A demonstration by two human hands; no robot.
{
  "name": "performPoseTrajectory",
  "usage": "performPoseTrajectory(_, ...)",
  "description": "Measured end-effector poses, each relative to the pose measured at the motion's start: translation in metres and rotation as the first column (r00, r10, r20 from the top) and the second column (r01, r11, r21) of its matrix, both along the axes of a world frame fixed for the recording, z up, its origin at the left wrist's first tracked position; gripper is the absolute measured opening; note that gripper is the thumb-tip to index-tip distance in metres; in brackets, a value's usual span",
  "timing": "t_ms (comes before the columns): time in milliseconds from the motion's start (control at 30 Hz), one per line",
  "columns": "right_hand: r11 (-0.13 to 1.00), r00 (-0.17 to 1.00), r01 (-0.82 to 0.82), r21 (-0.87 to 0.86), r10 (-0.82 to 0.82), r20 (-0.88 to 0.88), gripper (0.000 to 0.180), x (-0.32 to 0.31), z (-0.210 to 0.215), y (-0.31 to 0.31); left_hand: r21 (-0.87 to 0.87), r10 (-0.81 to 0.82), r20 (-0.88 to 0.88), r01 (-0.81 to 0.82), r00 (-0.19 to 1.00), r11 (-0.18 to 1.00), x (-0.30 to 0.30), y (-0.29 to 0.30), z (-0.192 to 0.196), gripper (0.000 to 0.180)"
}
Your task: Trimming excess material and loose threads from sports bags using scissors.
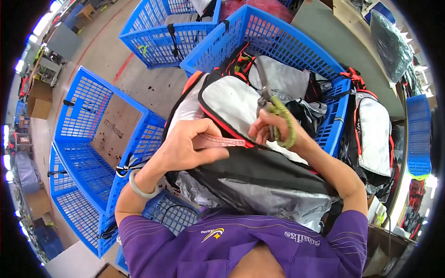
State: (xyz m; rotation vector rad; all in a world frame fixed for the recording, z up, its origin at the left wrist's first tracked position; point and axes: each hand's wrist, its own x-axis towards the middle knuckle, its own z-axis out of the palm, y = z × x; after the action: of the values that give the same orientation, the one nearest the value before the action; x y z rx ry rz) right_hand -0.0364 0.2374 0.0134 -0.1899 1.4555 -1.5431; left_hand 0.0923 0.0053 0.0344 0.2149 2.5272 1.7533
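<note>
My left hand [187, 146] is closed, its fingers curled around a pale pink stitched strip [222, 141] at the edge of a bag. The bag has a white padded panel [232, 99], red-orange piping and a black side, and lies across my lap area. My right hand [269, 125] holds scissors [264, 96] whose handle is wrapped in yellow-green cord; their blades point up and away from me. The fingertips of that hand are bent close to the red piping, just right of the strip's end. Whether they touch it I cannot tell.
A blue plastic crate [287, 34] behind the bag holds more white, black and red bags. Another blue crate [171, 34] stands farther back, and stacked blue crates [99, 139] sit at the left. A white-panelled bag [374, 134] lies at the right beside a bench.
</note>
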Motion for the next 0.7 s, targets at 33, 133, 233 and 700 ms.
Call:
performPoseTrajectory(33, 0.998, 0.997, -0.062, -0.009, 0.061, -0.054, 0.029, -0.001, 0.016, 0.004, -0.043, -0.055, -0.147, 0.049, 0.988, 0.998, -0.001, 0.002, 0.005, 0.025)
performPoseTrajectory(133, 0.988, 0.94, -0.11, -0.111, 0.067, -0.335, 0.031, 0.015, 0.044, 0.004, -0.11, -0.026, -0.227, 0.001, 0.974, 0.994, -0.009, 0.011, 0.0, 0.035)
performPoseTrajectory(233, 0.988, 0.803, -0.121, 0.091, 0.152, -0.576, 0.036, 0.023, 0.038, 0.003, -0.132, 0.018, -0.242, -0.051, 0.97, 0.99, -0.012, 0.019, 0.002, 0.037)
performPoseTrajectory(700, 0.888, 0.336, 0.079, 0.453, 0.404, -0.851, 0.065, 0.0, 0.072, 0.057, -0.088, 0.215, -0.405, -0.272, 0.889, 0.958, -0.011, 0.041, -0.008, 0.021)
